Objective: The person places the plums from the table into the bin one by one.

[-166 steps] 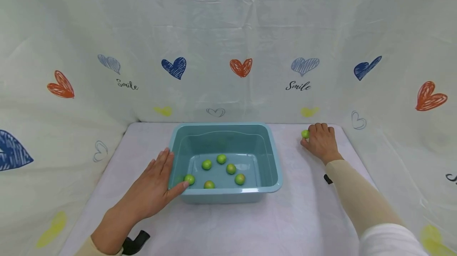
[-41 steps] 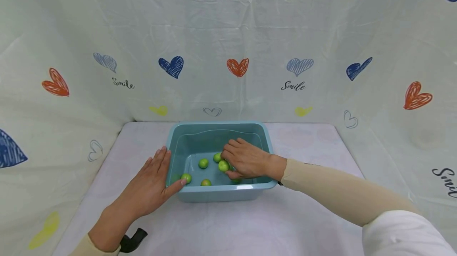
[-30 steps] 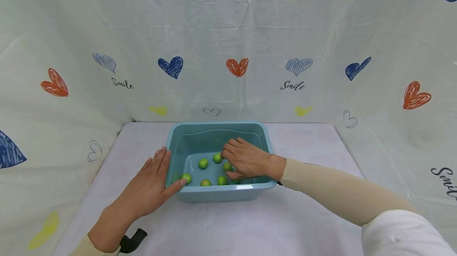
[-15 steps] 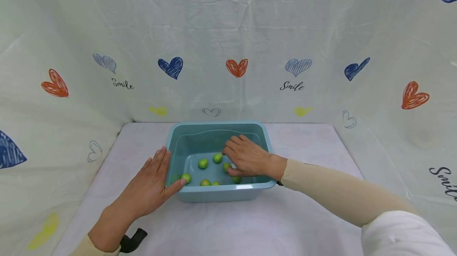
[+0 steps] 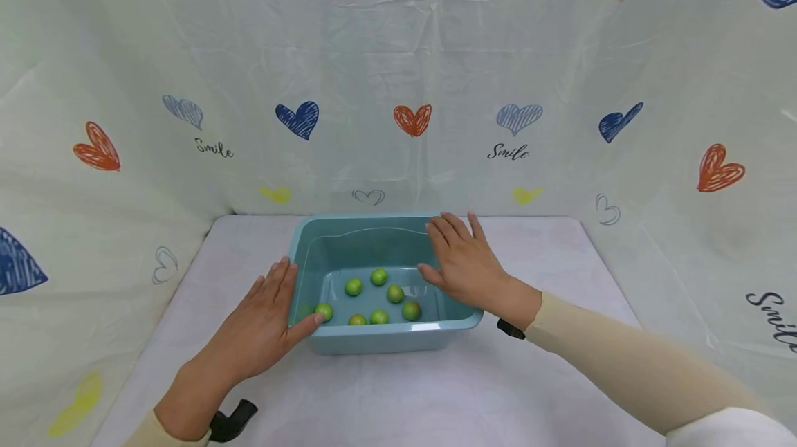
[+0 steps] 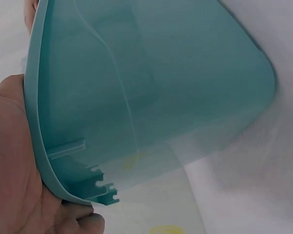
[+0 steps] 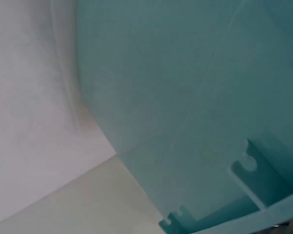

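Observation:
A light blue plastic basin stands on the table, and several small round green fruits lie scattered on its floor. My left hand rests against the basin's left rim, fingers straight and thumb over the front left corner. In the left wrist view, the palm lies along the rim beside the basin's outer wall. My right hand is spread over the basin's right rim, holding nothing, its thumb pointing inward above the fruits. The right wrist view mostly shows the basin's outer wall; the hand is hidden there.
A white cloth covers the table around the basin. Behind and at both sides hangs a pale curtain printed with hearts and "Smile". Black wrist straps show under both forearms.
Earlier my right hand held a green fruit at the table's back right, then let it go inside the basin, where it rolled frontward. The hand has since moved right and opened; the left stayed.

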`<state>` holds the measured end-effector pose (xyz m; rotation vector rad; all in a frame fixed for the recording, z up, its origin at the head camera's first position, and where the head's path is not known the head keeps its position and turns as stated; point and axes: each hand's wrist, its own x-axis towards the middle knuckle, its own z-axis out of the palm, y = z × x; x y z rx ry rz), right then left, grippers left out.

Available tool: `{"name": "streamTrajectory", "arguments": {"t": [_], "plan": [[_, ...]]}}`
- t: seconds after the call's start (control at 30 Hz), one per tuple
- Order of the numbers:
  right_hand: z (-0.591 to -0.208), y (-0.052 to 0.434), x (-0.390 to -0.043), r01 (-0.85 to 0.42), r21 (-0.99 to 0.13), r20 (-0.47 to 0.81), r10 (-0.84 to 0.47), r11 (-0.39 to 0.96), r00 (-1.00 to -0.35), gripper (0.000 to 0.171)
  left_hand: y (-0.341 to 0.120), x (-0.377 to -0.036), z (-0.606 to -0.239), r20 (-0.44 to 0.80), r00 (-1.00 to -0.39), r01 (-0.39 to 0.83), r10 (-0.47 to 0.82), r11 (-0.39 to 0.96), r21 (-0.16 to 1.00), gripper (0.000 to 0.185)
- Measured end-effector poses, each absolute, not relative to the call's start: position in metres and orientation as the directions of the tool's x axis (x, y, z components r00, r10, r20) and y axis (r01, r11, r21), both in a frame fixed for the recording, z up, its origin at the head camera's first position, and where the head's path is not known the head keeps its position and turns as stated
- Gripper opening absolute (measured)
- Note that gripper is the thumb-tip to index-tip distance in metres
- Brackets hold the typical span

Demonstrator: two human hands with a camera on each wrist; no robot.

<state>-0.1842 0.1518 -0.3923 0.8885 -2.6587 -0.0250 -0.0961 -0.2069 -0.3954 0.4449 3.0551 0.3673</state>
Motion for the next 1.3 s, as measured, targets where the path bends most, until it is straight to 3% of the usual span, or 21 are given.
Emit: {"name": "streamTrajectory", "arguments": {"t": [0.13,0.4,0.57,1.3], "plan": [[-0.394,0.165,-0.17,-0.494,0.082,0.253,-0.498,0.865,-0.83,0.086,-0.208,-0.095,-0.396,0.0,-0.961,0.268,0.276,0.932,0.244,0.104],[-0.403,0.176,-0.147,-0.455,-0.061,0.206,-0.435,0.888,-0.877,0.09,-0.21,-0.096,-0.399,0.01,-0.963,0.263,0.269,0.933,0.247,0.104],[-0.403,0.183,-0.145,-0.393,-0.088,0.171,-0.375,0.915,-0.911,0.094,-0.205,-0.101,-0.401,0.02,-0.961,0.27,0.275,0.925,0.266,0.103],[-0.406,0.214,-0.145,-0.307,-0.117,0.168,-0.286,0.944,-0.943,0.093,-0.173,-0.114,-0.398,0.026,-0.955,0.292,0.294,0.931,0.218,0.099]]}}
